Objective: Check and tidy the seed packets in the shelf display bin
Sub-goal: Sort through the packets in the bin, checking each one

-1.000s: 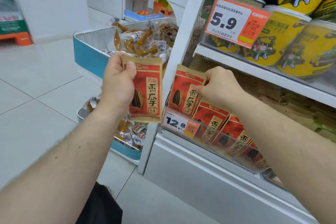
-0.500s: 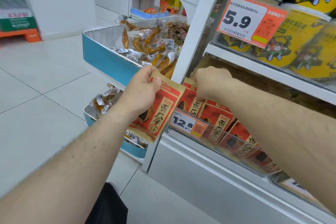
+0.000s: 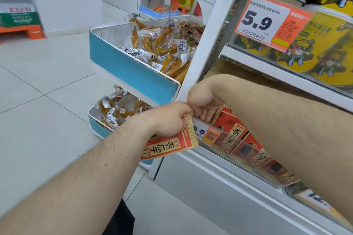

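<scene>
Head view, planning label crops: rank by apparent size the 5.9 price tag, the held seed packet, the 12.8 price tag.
1. 5.9 price tag, nearer the camera
2. held seed packet, partly hidden by the left hand
3. 12.8 price tag, partly covered

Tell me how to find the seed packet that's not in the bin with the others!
Find the white shelf post beside the blue baskets of snacks. Low on it, a clear-fronted bin holds red seed packets in a row. The one you want, the loose packet, is outside the bin, turned sideways, gripped by the left hand.
</scene>
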`<state>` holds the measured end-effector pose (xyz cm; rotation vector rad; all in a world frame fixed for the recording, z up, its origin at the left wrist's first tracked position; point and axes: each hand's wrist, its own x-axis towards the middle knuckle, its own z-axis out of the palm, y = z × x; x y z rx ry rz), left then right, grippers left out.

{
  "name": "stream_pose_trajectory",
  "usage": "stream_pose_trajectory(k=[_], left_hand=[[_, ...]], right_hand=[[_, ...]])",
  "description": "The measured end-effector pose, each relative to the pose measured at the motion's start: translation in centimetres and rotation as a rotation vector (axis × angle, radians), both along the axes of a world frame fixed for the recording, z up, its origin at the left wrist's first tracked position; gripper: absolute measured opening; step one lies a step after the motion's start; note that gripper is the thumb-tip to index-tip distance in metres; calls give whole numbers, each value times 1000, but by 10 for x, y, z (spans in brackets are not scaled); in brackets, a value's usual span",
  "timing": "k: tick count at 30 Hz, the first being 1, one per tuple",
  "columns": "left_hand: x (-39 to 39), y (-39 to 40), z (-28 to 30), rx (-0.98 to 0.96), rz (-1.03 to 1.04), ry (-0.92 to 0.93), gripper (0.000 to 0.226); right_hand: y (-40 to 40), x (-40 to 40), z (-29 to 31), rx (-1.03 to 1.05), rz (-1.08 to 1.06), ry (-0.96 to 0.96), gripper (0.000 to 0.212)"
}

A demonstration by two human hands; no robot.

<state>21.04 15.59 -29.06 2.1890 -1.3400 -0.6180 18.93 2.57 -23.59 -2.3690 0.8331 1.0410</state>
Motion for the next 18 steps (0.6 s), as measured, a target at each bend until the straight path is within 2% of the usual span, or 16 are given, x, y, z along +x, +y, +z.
stream_pose_trajectory(k=[2,5,14,18], left_hand=[[1,1,1,18,5,6,12],[2,2,2,17,-3,27,14],[1,-1,0,36,-73,83,28],[2,-1,0,40,-67,100,25]], right_hand=[[-4,4,-3,74,-6,111,34],[-9,6,-3,72,16,220,32],[-9,11,-11,-37,80,308,15],[-7,10,-18,-1,82,338,39]])
